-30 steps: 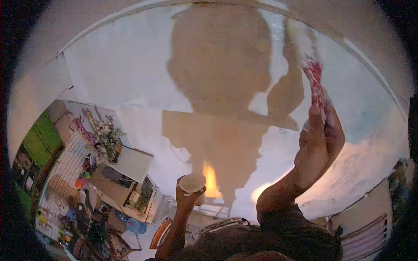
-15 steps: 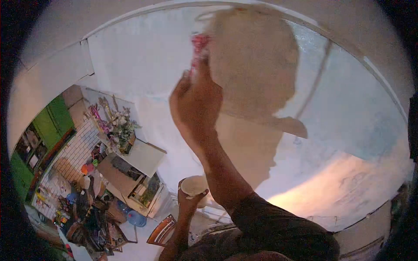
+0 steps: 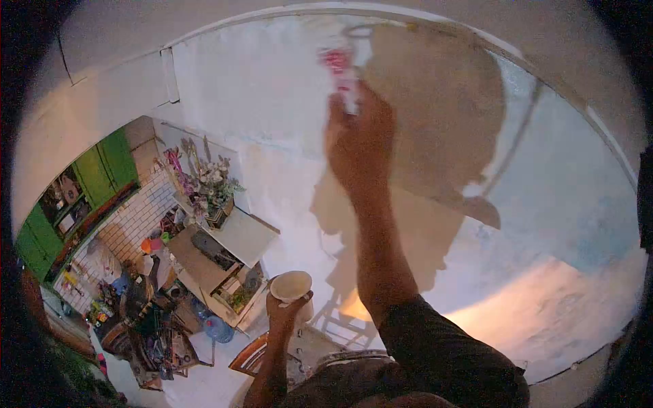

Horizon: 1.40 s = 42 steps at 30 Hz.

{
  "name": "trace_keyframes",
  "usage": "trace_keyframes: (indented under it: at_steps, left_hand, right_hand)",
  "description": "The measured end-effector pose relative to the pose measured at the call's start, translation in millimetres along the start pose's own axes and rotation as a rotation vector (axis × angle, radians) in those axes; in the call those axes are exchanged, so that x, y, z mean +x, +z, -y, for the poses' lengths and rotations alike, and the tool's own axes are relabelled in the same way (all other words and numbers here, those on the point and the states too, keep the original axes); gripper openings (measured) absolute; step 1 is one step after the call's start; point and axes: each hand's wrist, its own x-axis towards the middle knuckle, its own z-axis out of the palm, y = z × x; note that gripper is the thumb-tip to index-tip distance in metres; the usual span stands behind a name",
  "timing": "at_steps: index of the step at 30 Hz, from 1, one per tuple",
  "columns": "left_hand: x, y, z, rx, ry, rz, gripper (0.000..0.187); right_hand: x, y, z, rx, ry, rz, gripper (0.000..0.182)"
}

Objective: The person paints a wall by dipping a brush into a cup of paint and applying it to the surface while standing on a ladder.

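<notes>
My right hand (image 3: 364, 132) is raised in front of the white wall (image 3: 272, 81), its fingers closed around a red-and-white paintbrush (image 3: 338, 64). Motion smears the brush, and its tip overlaps the upper part of the wall. Lower down, my left hand (image 3: 284, 311) grips a pale round tub (image 3: 292, 285) from the side, its mouth facing up. The inside of the tub looks whitish. A large shadow (image 3: 435, 102) of my head and arm falls on the wall right beside my right hand.
At lower left stand a cabinet (image 3: 248, 234) with flowers (image 3: 214, 177) on it, a blue water jug (image 3: 218, 330) and a heap of household things (image 3: 143, 306). A wooden chair back (image 3: 250, 353) is close to my left forearm. Green cupboards (image 3: 102, 166) hang farther off.
My right hand and the brush have shifted right across the view. The tub in my left hand sits slightly higher and tilts differently. The whole room has swung right as my head turned.
</notes>
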Motion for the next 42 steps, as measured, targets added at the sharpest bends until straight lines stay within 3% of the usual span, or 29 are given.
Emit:
trace_keyframes:
  at_steps: [4, 7, 9, 13, 15, 17, 19, 26, 31, 34, 37, 39, 41, 42]
  left_hand:
    - [4, -6, 3, -0.002, 0.015, -0.027, 0.057]
    - [18, -17, 31, -0.141, -0.021, 0.01, 0.055]
    - [19, -14, 29, -0.104, 0.0, -0.017, 0.055]
    - [15, -14, 14, -0.08, -0.054, 0.003, 0.057]
    - [17, -15, 23, -0.057, -0.043, -0.008, 0.057]
    - [14, -16, 25, -0.032, -0.034, -0.019, 0.057]
    - [10, -15, 19, -0.041, -0.018, -0.074, 0.057]
    - [1, -38, 5, -0.085, -0.121, -0.035, 0.059]
    - [-11, -38, -7, -0.048, -0.134, -0.352, 0.052]
    - [-14, -40, -12, -0.084, -0.113, -0.379, 0.048]
    - [-6, -56, 13, -0.058, -0.044, -0.249, 0.049]
    - [-9, -55, 1, -0.064, -0.048, -0.251, 0.048]
    - [-11, -56, -1, -0.066, -0.053, -0.254, 0.047]
    - [-12, -57, 2, -0.077, -0.045, -0.28, 0.046]
  right_hand:
    - [8, -79, -12, 0.278, 0.397, 0.102, 0.026]
    - [-9, -115, -27, 0.138, 0.22, -0.033, 0.03]
    - [-15, -128, -22, 0.092, 0.379, -0.244, 0.029]
    - [-24, -100, -21, -0.001, 0.257, -0.314, 0.03]
    - [-26, -75, -5, 0.111, 0.358, -0.17, 0.025]
    - [-26, -38, -7, 0.085, 0.235, -0.152, 0.018]
    - [-18, -20, 12, 0.165, 0.331, -0.065, 0.015]
    - [-13, 51, 46, 0.231, 0.334, 0.132, 0.026]
    - [-4, 93, 48, 0.267, 0.256, 0.328, 0.03]
    - [-1, 115, 47, 0.308, 0.252, 0.379, 0.026]
    - [-4, 112, 37, 0.305, 0.133, 0.293, 0.03]
    - [-7, 94, 19, 0.378, 0.116, 0.2, 0.022]
    - [-9, 61, 6, 0.343, 0.044, -0.045, 0.021]
    - [-8, 38, 4, 0.387, 0.203, 0.017, 0.02]
